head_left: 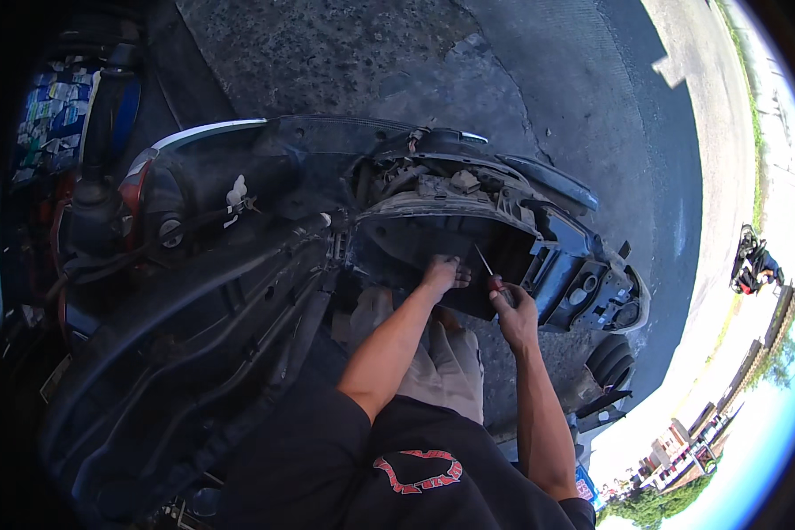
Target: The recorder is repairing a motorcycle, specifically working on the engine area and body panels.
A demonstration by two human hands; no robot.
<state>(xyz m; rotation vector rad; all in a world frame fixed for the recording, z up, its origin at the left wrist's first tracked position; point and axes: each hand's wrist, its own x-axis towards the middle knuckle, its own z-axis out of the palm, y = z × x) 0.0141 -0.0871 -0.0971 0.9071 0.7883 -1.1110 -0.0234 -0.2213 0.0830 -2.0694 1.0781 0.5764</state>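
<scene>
My right hand (518, 316) grips a screwdriver (495, 279) by its red-brown handle, its thin shank pointing up over the open black storage compartment (402, 237) of a partly stripped scooter body. My left hand (443, 276) is inside that compartment with its fingers curled, a short way left of the screwdriver; what they hold, if anything, is hidden. Above the compartment runs an opened frame section (455, 181) with grimy fittings. To the right is the bare rear housing (592, 283). A raised black seat (185, 309) lies open on the left.
Keys with a white charm (237, 199) hang at the scooter's front. Concrete pavement (336, 53) surrounds it. Black curved parts (611, 362) lie on the ground at lower right. A parked motorbike (751, 261) stands out in the sunlight at far right.
</scene>
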